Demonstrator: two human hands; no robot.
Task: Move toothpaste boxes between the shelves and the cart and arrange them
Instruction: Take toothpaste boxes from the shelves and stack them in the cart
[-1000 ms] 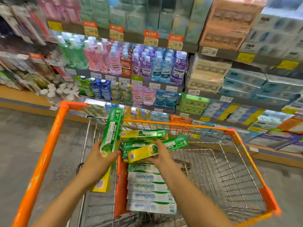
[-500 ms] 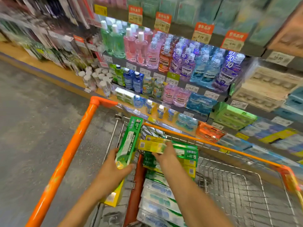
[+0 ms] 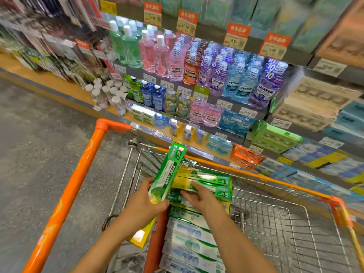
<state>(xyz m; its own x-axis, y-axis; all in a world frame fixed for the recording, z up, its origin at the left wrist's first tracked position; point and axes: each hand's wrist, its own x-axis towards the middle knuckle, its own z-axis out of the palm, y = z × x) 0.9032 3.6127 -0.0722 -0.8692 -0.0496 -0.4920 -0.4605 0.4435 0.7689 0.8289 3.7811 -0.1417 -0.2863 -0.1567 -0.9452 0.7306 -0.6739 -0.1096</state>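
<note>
Left hand (image 3: 144, 203) has its grip closed around the low end of one green toothpaste box (image 3: 167, 172), held steeply tilted with the far end up over the cart's back corner; judging by the pose, it's parked clear so the stack below stays reachable. Right hand (image 3: 199, 196) lies flat, fingers spread, on the top green-and-yellow boxes (image 3: 206, 182); it's pressing or squaring them, not clamped on any one box, so call that grip loose and wide. Those boxes sit crosswise on a row of white-and-blue boxes (image 3: 192, 243) packed flat along the left side of the cart basket (image 3: 295, 233), hard against the orange divider panel (image 3: 156, 239). Stacking against that wall likely keeps the pile from sliding on the wire floor. A yellow box (image 3: 140, 236) sits on the other side of the divider, under the left forearm; can't tell whether it's resting on something or wedged. The rest of the basket to the right shows only bare wire. The orange cart handle rail (image 3: 65, 200) runs up the left. The shelves ahead hold mouthwash bottles (image 3: 216, 75), and more boxed goods (image 3: 273, 134) sit lower right. In the way: the raised box overlaps the stack's left end, so the left corner alignment is hidden, and the basket's far rim sits between the stack and the shelves.
</note>
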